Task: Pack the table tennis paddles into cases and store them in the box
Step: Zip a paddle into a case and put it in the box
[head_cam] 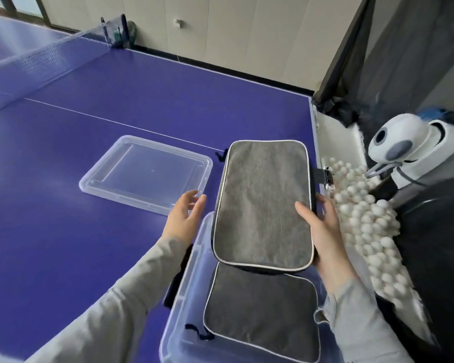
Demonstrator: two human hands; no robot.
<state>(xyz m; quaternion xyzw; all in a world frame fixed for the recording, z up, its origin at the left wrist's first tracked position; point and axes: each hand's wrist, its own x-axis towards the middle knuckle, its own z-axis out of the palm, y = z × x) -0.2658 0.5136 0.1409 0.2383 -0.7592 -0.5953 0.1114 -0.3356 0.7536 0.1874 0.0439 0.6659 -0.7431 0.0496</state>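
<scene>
A grey paddle case (262, 203) with pale piping is held flat above the far end of a clear plastic box (186, 289). My right hand (323, 231) grips its right edge, thumb on top. A second grey case (260, 313) lies inside the box, partly under the first. My left hand (186, 216) hovers just left of the held case, fingers spread, touching nothing. No bare paddle is visible.
The box's clear lid (144, 174) lies flat on the blue table tennis table (63, 231) to the left. The net (37, 58) crosses the far left. Past the table's right edge are many white balls (370, 224) and a white ball machine (409, 150).
</scene>
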